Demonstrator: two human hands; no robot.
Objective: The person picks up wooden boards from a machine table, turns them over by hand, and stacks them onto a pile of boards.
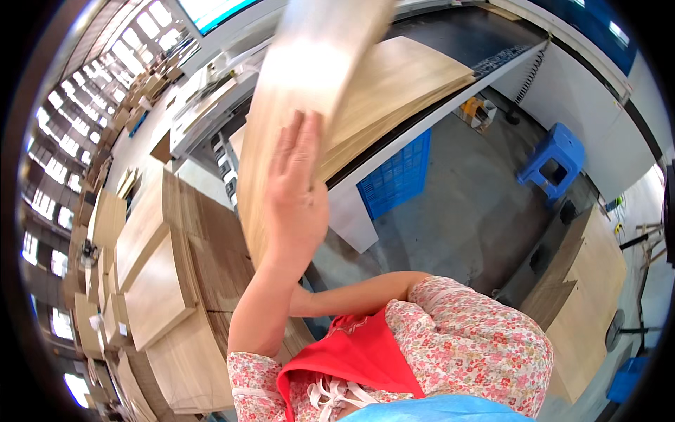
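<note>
A long light wood-grain board (302,63) stands up in front of me, its top end blurred. My left hand (299,165) lies against its face, fingers stretched flat along the wood; the thumb is hard to make out. My right forearm (351,299) crosses to the left behind my left arm. My right hand is hidden there, near the board's lower end, so its fingers do not show. Behind the board, a stack of similar wood panels (404,77) rests on the machine's table (485,39), close to its front edge.
Stacked panels (158,281) fill the left side, and more boards (587,295) stand at the right. A blue crate (397,172) sits under the table. On the floor beyond it stands a blue stool (555,162); a coiled black cable (533,77) hangs from the table edge.
</note>
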